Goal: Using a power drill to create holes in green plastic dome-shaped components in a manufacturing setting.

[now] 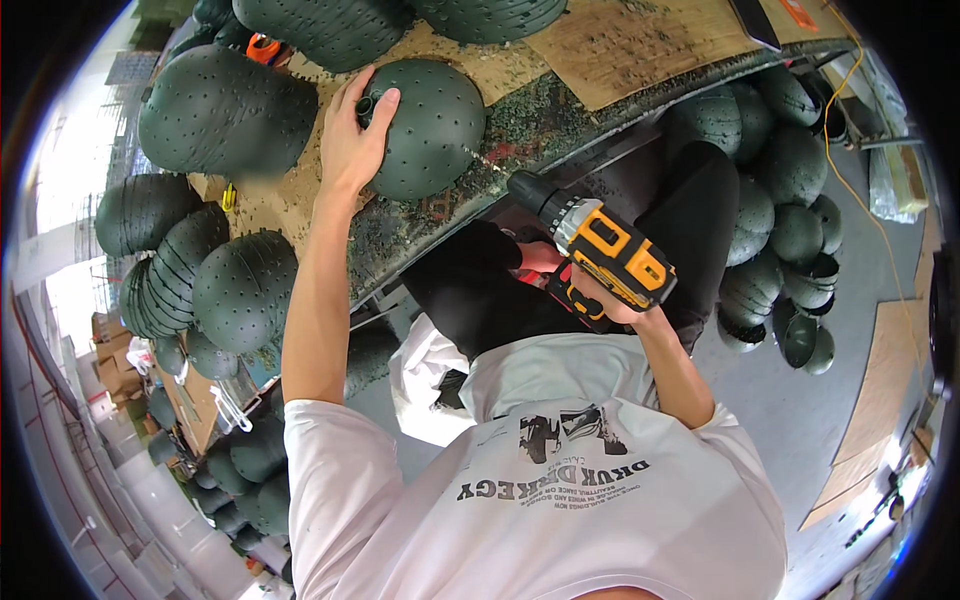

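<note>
Fingers of your left hand point(352, 150) are partly spread, thumb apart from the rest, laid against a green dome rather than closed around it. Your right hand point(592, 290) is wrapped around the handle of a cordless drill point(615, 250); whether the trigger is pressed cannot be told.

Largest item: your workbench point(560, 120), its worn, rough surface littered with dark green shavings and bordered by a curved edge on the near side. Stacked on it at far left is a nested pile of shells point(228, 112), matte, dark green, rounded and pitted with small holes; a second nested pile point(245, 290) is at near left. Beyond the bench edge, at right, loose shells point(770, 230) cluster, several smooth and shinier. Flat brown board point(640, 50) covers the far right of the bench top.

Your dome point(428, 130) sits on the bench top, rounded side up, right of the far-left pile; its matte skin carries spaced round holes. The drill, yellow and black with hard casing, points toward its right side. The thin metal bit point(485, 159) reaches the dome's lower right edge; whether it has entered the material cannot be determined. Smallest noted: a dark round stub point(366, 108) between your thumb and fingers.
</note>
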Demonstrator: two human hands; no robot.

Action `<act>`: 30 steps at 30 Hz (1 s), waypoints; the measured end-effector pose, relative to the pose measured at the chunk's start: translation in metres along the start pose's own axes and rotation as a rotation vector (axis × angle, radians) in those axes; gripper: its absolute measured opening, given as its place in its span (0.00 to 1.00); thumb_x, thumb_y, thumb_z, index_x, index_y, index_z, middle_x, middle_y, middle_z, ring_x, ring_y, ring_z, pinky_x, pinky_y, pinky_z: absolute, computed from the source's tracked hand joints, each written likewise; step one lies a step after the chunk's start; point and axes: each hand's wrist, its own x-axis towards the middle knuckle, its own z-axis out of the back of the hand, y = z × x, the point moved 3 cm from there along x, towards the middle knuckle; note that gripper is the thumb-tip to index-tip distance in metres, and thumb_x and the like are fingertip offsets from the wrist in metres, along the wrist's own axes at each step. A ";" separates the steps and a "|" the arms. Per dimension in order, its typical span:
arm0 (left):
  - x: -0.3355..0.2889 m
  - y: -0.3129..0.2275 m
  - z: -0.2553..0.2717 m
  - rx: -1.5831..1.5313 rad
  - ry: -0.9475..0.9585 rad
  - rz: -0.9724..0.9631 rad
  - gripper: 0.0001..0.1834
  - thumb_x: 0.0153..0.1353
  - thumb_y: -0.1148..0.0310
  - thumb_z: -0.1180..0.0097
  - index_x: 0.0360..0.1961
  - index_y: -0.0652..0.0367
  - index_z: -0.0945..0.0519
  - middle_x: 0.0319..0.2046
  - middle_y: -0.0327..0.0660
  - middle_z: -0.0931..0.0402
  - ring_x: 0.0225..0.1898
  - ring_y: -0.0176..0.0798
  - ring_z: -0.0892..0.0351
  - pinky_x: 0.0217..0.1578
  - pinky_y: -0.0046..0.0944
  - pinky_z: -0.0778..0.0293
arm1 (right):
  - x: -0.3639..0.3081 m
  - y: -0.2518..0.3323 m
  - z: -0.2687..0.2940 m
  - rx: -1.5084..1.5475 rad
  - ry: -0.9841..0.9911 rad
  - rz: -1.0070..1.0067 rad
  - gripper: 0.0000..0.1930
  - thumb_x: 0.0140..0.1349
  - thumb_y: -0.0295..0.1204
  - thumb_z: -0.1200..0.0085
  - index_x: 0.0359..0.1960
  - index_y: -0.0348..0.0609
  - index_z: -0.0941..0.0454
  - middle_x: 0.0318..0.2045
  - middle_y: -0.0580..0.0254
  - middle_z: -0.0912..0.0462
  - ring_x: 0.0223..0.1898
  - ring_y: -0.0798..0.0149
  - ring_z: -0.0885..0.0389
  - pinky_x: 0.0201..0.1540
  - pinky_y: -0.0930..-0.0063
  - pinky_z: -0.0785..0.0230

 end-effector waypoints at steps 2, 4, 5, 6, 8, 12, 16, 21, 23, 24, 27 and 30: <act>-0.001 0.006 0.001 0.022 -0.007 -0.030 0.35 0.63 0.42 0.45 0.65 0.52 0.27 0.64 0.50 0.31 0.64 0.52 0.32 0.64 0.45 0.36 | -0.002 0.005 -0.009 0.112 -0.037 -0.032 0.16 0.59 0.20 0.38 0.49 0.40 0.19 0.42 0.60 0.13 0.42 0.62 0.14 0.45 0.69 0.22; -0.002 0.007 0.002 0.037 -0.021 -0.054 0.34 0.64 0.42 0.45 0.65 0.52 0.27 0.63 0.50 0.31 0.64 0.51 0.31 0.64 0.45 0.37 | -0.003 0.009 -0.010 0.040 -0.074 0.057 0.15 0.59 0.22 0.38 0.48 0.42 0.18 0.41 0.61 0.13 0.41 0.61 0.14 0.43 0.69 0.21; -0.003 0.006 0.002 0.041 -0.023 -0.047 0.34 0.64 0.42 0.45 0.65 0.52 0.27 0.63 0.49 0.31 0.64 0.51 0.32 0.64 0.45 0.37 | -0.003 0.007 -0.009 0.039 -0.074 0.060 0.15 0.59 0.22 0.38 0.48 0.42 0.18 0.41 0.61 0.13 0.41 0.61 0.14 0.43 0.69 0.21; -0.004 0.006 0.002 0.045 -0.027 -0.038 0.34 0.64 0.42 0.46 0.65 0.52 0.27 0.63 0.49 0.31 0.64 0.51 0.32 0.64 0.45 0.37 | -0.003 0.010 -0.008 -0.206 -0.090 0.250 0.17 0.54 0.23 0.34 0.47 0.47 0.17 0.41 0.63 0.13 0.42 0.63 0.14 0.46 0.68 0.22; -0.003 0.004 0.003 0.041 -0.029 -0.025 0.34 0.64 0.42 0.46 0.65 0.52 0.27 0.63 0.49 0.30 0.64 0.52 0.32 0.64 0.45 0.37 | -0.011 0.006 -0.013 -0.510 -0.111 0.446 0.17 0.47 0.27 0.31 0.41 0.59 0.14 0.43 0.66 0.13 0.44 0.63 0.14 0.50 0.64 0.23; -0.004 0.005 0.005 0.083 -0.041 -0.047 0.34 0.64 0.43 0.46 0.64 0.52 0.27 0.63 0.49 0.30 0.64 0.52 0.31 0.64 0.45 0.37 | -0.016 0.000 -0.020 -0.806 -0.035 0.515 0.15 0.48 0.25 0.31 0.39 0.58 0.14 0.45 0.66 0.14 0.46 0.62 0.15 0.52 0.64 0.23; -0.004 0.005 0.004 0.078 -0.037 -0.043 0.34 0.64 0.43 0.46 0.64 0.52 0.27 0.63 0.48 0.30 0.64 0.52 0.31 0.64 0.45 0.37 | -0.010 0.002 -0.017 -0.604 -0.076 0.531 0.15 0.58 0.27 0.35 0.48 0.48 0.17 0.45 0.64 0.14 0.45 0.60 0.15 0.47 0.67 0.24; -0.002 0.005 0.003 0.064 -0.045 -0.055 0.34 0.63 0.43 0.45 0.64 0.52 0.26 0.62 0.49 0.29 0.63 0.52 0.31 0.63 0.45 0.36 | -0.017 -0.022 -0.025 -0.060 -0.006 0.100 0.16 0.58 0.28 0.35 0.49 0.52 0.17 0.46 0.67 0.14 0.45 0.61 0.16 0.49 0.65 0.26; -0.003 0.006 0.003 0.063 -0.046 -0.057 0.34 0.63 0.43 0.45 0.64 0.52 0.26 0.62 0.49 0.29 0.63 0.52 0.31 0.63 0.45 0.36 | -0.013 -0.010 -0.023 -0.474 -0.066 0.376 0.15 0.58 0.28 0.35 0.47 0.53 0.17 0.44 0.69 0.14 0.45 0.61 0.16 0.48 0.64 0.26; -0.003 0.006 0.004 0.060 -0.045 -0.064 0.34 0.63 0.43 0.45 0.64 0.52 0.26 0.62 0.49 0.29 0.63 0.53 0.31 0.63 0.45 0.36 | -0.011 -0.007 -0.022 -0.472 -0.063 0.376 0.15 0.58 0.28 0.35 0.47 0.53 0.17 0.44 0.69 0.14 0.45 0.61 0.16 0.48 0.64 0.26; -0.002 0.004 0.003 0.068 -0.031 -0.052 0.34 0.63 0.43 0.45 0.64 0.53 0.26 0.62 0.50 0.29 0.64 0.53 0.31 0.63 0.46 0.36 | -0.005 -0.006 -0.021 -0.313 0.047 0.154 0.17 0.56 0.26 0.34 0.48 0.52 0.18 0.42 0.67 0.15 0.44 0.60 0.16 0.47 0.63 0.27; -0.001 0.004 0.003 0.073 -0.033 -0.072 0.34 0.63 0.43 0.45 0.64 0.53 0.26 0.62 0.50 0.29 0.64 0.53 0.31 0.63 0.46 0.36 | -0.003 -0.001 -0.020 -0.374 -0.048 0.301 0.20 0.54 0.22 0.35 0.50 0.47 0.20 0.41 0.64 0.15 0.43 0.60 0.16 0.46 0.67 0.25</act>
